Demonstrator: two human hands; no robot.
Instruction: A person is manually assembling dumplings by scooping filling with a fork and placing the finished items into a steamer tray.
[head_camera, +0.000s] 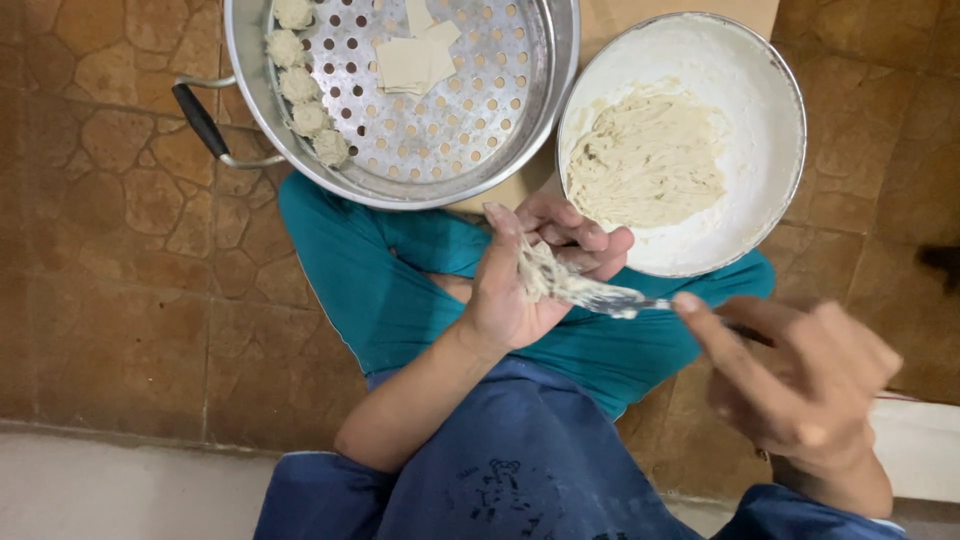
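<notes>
left hand (520, 280): cupped, fingers curled around a filled wrapper (545, 272), over the lap. right hand (800, 375): blurred, closed on a spoon (625, 300) whose tip touches the wrapper. white bowl (760, 90) of filling just beyond; perforated steamer tray (500, 120) holds five shaped dumplings (300, 85) and flat wrappers (415, 60).
</notes>
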